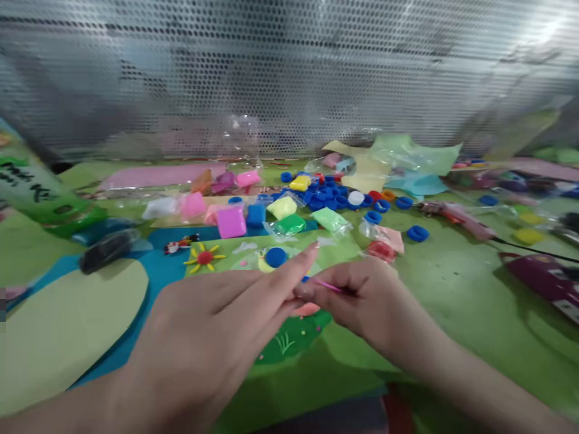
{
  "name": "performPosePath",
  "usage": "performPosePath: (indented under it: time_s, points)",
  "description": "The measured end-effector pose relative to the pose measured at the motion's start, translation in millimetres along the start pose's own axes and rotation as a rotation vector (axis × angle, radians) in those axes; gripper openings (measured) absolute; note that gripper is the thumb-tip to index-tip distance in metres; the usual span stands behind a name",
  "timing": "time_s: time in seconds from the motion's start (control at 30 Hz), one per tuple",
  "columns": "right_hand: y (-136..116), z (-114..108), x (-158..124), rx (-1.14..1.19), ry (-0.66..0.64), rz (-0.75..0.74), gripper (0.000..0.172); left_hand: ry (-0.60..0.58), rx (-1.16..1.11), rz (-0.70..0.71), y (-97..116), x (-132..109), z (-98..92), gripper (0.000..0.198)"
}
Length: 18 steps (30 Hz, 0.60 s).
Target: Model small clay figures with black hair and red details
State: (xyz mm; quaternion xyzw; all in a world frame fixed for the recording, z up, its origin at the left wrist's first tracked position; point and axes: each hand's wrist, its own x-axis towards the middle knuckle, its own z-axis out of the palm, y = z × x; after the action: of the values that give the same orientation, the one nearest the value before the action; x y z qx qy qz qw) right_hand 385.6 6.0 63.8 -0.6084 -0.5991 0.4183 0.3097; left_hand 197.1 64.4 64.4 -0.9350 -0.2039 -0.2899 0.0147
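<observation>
My left hand reaches over a clay picture, its back up and its visible fingers stretched out, their tips close to my right hand; its thumb is hidden. My right hand pinches a thin pink stick between thumb and finger. A small bit of blue shows between the two hands, too covered to make out. Beneath them lies the light green sheet with a dark green clay patch, a round blue clay piece and a yellow-rayed clay sun with a red centre.
Bagged clay blocks, among them a pink block, lie behind the picture. Farther back is a heap of blue rings. A corded pink tool rests at right, a green packet stands left, and a perforated metal panel closes the back.
</observation>
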Motion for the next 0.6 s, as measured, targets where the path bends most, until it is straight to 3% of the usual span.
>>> performPosePath:
  time_s: [0.2, 0.4, 0.53, 0.6]
  points:
    - [0, -15, -2, -0.210, 0.000, -0.036, 0.019, -0.041, 0.327, 0.162, -3, 2, 12.0, 0.063]
    - [5, -48, 3, -0.410, 0.189, 0.099, 0.026, -0.223, 0.288, 0.066, 6, -13, 10.2, 0.059]
    - [14, -48, 10, -0.528, 0.153, 0.246, 0.024, -0.209, 0.325, 0.072, 3, -27, 8.0, 0.057]
    - [15, -50, 14, -0.571, 0.199, 0.262, 0.023, -0.205, 0.310, 0.053, 0, -32, 6.6, 0.050]
